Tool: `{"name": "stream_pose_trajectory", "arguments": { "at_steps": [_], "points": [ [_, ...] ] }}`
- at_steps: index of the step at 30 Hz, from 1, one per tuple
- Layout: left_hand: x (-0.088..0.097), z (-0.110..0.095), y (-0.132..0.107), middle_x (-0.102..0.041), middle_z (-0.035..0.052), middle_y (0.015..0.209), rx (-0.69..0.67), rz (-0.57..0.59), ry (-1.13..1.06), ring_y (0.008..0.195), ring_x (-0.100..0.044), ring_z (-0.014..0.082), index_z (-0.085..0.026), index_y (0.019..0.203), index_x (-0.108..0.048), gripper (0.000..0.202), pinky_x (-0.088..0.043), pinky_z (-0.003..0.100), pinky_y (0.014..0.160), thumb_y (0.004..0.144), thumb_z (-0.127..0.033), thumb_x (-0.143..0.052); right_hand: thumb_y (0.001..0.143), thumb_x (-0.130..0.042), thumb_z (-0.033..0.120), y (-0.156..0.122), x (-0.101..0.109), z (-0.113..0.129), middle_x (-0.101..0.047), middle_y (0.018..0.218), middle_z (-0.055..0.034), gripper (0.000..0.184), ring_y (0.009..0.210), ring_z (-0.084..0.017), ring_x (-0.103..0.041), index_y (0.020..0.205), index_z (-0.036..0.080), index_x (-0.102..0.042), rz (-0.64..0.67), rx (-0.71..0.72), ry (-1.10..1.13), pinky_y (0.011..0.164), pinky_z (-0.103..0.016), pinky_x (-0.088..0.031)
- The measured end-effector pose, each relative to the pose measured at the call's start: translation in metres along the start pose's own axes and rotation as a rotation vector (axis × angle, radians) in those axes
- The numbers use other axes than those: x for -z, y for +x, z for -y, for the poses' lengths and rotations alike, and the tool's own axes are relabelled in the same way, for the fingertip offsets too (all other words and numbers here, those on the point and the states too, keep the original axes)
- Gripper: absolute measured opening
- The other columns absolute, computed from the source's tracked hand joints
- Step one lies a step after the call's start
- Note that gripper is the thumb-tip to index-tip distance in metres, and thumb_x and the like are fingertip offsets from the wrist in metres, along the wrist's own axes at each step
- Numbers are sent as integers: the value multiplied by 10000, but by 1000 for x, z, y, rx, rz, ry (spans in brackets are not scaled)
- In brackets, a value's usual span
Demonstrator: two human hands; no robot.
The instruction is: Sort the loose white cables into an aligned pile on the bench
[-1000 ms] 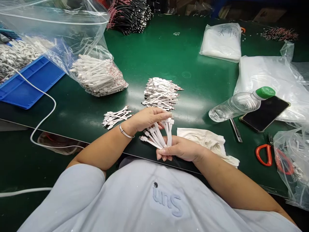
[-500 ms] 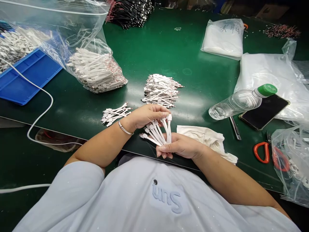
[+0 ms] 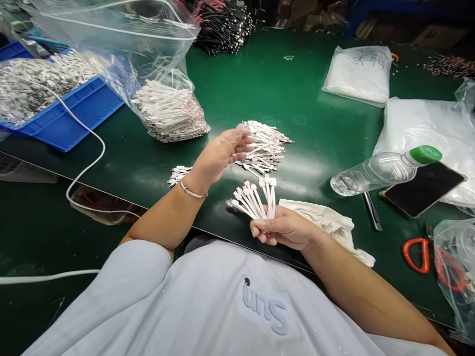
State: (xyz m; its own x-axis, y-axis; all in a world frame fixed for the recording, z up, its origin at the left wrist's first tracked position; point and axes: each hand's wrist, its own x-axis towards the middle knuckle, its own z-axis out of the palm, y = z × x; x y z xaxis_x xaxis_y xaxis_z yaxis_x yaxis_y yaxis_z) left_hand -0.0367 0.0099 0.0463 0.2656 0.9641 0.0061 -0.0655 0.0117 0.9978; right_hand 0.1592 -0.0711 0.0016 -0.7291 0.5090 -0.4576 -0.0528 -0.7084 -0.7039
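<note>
My right hand [image 3: 284, 226] is closed round the lower ends of several short white cables [image 3: 256, 200], whose white connectors fan out above the fingers. My left hand [image 3: 226, 148], with a bangle on its wrist, has its fingers stretched out and slightly blurred at the left edge of a pile of white cables [image 3: 265, 143]. Nothing shows in its grasp. A smaller group of white cables [image 3: 179, 174] lies left of that hand, partly hidden behind the forearm.
A clear bag of cables [image 3: 172, 111] and a blue tray [image 3: 77, 126] stand at the left. On the right are a water bottle [image 3: 374, 173], a phone [image 3: 423, 188], a cutter knife [image 3: 372, 211], orange-handled scissors [image 3: 416, 254], plastic bags [image 3: 419, 123] and a white cloth [image 3: 326, 220].
My left hand has left the fanned cables and moved up to the pile, its fingers now extended. My right hand keeps its hold. The view has shifted slightly left.
</note>
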Motion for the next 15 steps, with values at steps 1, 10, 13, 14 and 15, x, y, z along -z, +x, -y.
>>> {"name": "stream_pose_trajectory", "arguments": {
  "at_steps": [1, 10, 13, 14, 15],
  "points": [
    [2, -9, -8, -608, 91, 1277, -144, 38, 76, 1177, -589, 217, -208, 1227, -577, 595, -467, 343, 973, 802, -623, -598, 662, -832, 362, 0, 0, 0, -634, 654, -22, 316, 508, -46, -535, 699, 102, -656, 8, -1, -8, 382, -119, -358],
    [-29, 14, -88, -673, 143, 1111, -516, 723, 1354, 1099, -606, 255, -148, 1428, -393, 510, -237, 567, 1121, 921, -157, -447, 761, -710, 511, -4, -6, -6, -556, 560, 14, 399, 470, -57, -482, 705, 119, -661, 103, -128, -495, 447, -178, -392],
    [-25, 27, -94, -666, 77, 766, -408, 699, 1482, 730, -620, 208, -66, 1242, -526, 352, -459, 401, 852, 922, -157, -411, 720, -747, 506, -3, -6, -7, -619, 675, -13, 399, 547, -81, -535, 775, 124, -644, 130, -78, -440, 466, -185, -428],
    [-21, 27, -95, -651, 73, 730, -369, 685, 1512, 685, -603, 207, -77, 1131, -574, 281, -459, 358, 734, 912, -154, -415, 714, -753, 504, -2, -5, -8, -645, 745, -32, 406, 588, -93, -558, 815, 127, -644, 147, -53, -410, 474, -189, -442],
    [-16, 27, -97, -641, 72, 710, -338, 665, 1537, 660, -592, 207, -98, 1029, -596, 222, -432, 336, 649, 903, -151, -422, 715, -753, 504, -2, -5, -8, -660, 808, -48, 415, 625, -102, -574, 854, 128, -647, 154, -34, -386, 481, -192, -452]
  ]
}}
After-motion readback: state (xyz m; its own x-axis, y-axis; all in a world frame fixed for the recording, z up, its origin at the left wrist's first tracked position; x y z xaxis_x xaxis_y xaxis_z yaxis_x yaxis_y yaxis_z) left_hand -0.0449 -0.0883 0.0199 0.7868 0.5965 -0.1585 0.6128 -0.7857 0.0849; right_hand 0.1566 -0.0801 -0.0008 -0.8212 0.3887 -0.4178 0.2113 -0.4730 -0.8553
